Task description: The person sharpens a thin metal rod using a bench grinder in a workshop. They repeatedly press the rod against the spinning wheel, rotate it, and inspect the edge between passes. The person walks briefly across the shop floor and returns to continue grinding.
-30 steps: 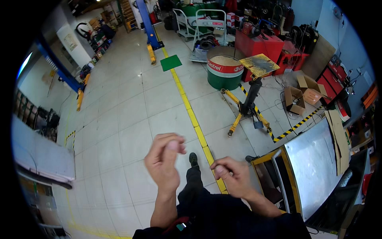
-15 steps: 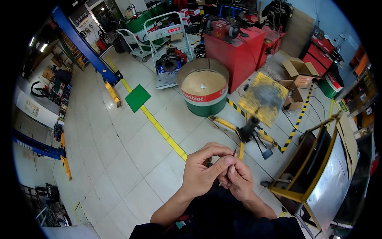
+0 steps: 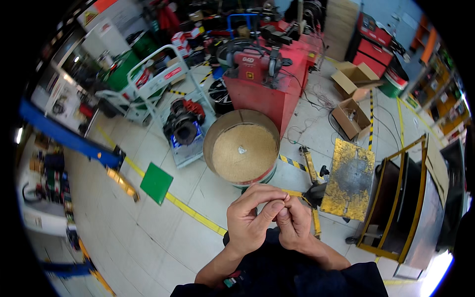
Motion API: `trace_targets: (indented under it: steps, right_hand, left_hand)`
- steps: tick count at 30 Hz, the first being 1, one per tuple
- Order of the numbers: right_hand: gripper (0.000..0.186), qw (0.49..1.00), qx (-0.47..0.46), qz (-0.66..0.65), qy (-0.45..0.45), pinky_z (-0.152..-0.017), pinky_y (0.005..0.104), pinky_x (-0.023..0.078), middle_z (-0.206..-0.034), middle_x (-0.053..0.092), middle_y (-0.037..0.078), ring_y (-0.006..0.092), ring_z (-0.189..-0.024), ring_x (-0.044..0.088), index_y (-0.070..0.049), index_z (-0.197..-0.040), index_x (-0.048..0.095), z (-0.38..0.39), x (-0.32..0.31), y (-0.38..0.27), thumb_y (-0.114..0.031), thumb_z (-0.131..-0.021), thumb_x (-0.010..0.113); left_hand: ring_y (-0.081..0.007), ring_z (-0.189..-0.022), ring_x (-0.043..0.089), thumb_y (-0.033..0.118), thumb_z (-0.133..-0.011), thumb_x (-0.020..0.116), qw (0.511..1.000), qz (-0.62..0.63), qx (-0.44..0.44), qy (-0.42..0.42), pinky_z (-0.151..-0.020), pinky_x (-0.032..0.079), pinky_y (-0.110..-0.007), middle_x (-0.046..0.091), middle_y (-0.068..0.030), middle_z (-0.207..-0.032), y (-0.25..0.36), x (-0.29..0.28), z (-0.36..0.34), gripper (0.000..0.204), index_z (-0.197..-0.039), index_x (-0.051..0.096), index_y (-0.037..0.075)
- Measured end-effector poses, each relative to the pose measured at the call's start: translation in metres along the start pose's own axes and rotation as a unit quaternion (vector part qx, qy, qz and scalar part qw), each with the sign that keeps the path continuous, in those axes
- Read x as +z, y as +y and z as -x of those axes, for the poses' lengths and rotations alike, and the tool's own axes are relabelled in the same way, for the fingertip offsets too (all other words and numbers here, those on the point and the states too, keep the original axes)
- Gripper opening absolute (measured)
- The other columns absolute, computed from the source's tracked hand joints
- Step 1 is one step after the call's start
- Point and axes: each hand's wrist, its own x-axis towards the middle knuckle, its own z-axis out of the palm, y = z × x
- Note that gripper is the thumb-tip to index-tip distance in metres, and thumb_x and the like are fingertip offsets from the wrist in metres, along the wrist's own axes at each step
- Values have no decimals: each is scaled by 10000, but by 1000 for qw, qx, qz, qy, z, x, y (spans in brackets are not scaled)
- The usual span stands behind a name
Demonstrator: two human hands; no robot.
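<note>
My left hand [image 3: 247,218] and my right hand [image 3: 295,222] are raised together before my body, their thumbs and forefingers meeting at the tips. Both are closed in a pinch. Whatever lies between the fingertips is too small and too covered to name. Just beyond them stands a round drum [image 3: 212,161] filled with tan granular material, with a small whitish scrap [image 3: 242,149] on top. To the right of my hands is a stand with a worn yellow-and-grey square top [image 3: 347,179].
A red bench grinder [image 3: 251,64] sits on a red cabinet [image 3: 267,96] behind the drum. A white trolley [image 3: 185,154] carries a dark mechanical part. Open cardboard boxes [image 3: 352,119], a yellow-framed rack [image 3: 396,208], a green mat [image 3: 156,183] and a blue lift arm [image 3: 69,136] surround me.
My view has shifted, bringing the drum closer to my hands. The fingertips have drawn together, and the thin dark pointed piece seen between them earlier no longer shows.
</note>
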Motion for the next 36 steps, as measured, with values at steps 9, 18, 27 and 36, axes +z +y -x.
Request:
trace_targets:
  steps: [9,18,27,36]
  right_hand:
    - [114,983,121,41,135,-544,303,468,-699,579,80,151,-585,569,19,-1037,588,-142,50,71,-57,-1027,504]
    - [268,879,344,-285,168,-423,204,350,-689,475,-23,32,-493,369,-54,-1064,558,-246,50,165,-274,-1099,409]
    - [249,909,382,15,168,-630,331,482,-706,647,82,165,-652,622,22,-971,616,-350,-3,317,-173,-1056,486]
    - [243,827,498,-247,85,-505,226,284,-638,475,-64,24,-567,357,-14,-935,695,-393,-65,419,-208,-1032,584]
  left_hand:
    - [-84,-798,625,71,-986,634,981,67,-165,-78,-639,501,-213,694,-80,-994,-69,-60,-173,155,-1082,693,-36]
    - [-42,-674,583,169,-990,650,942,76,-323,-51,-587,464,-195,688,-43,-849,-161,-84,-286,248,-1100,706,-46]
    - [-30,-581,460,182,-967,681,890,68,-450,28,-512,347,-191,639,-11,-765,-305,-56,-408,225,-1029,730,-28]
    - [-40,-583,421,243,-1006,616,814,177,-552,-22,-523,327,-193,578,29,-766,-411,-69,-470,254,-1036,680,-1]
